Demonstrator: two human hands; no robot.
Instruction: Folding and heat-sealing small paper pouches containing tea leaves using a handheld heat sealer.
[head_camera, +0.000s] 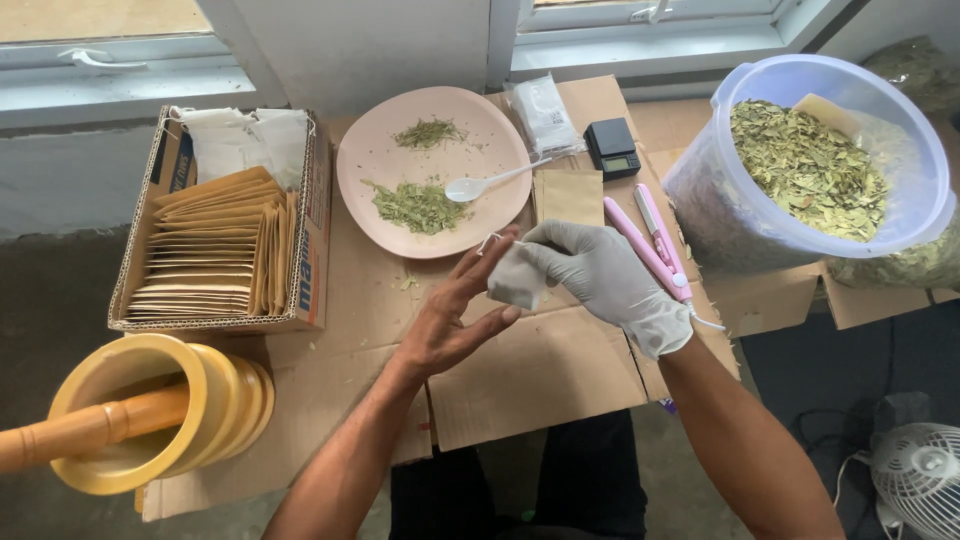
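Observation:
My right hand, in a white glove, pinches a small white tea bag above the cardboard work surface. My bare left hand touches the same bag from the left, fingers spread and fingertips at its top edge near the string. Just behind the hands stands a pink plate with two small heaps of crushed green leaves and a white plastic spoon. A brown paper pouch lies flat beside the plate.
A cardboard box of brown pouches and white bags sits left. A yellow mortar with pestle lies front left. A pink sealer, small black scale, tub of dried leaves and a fan are right.

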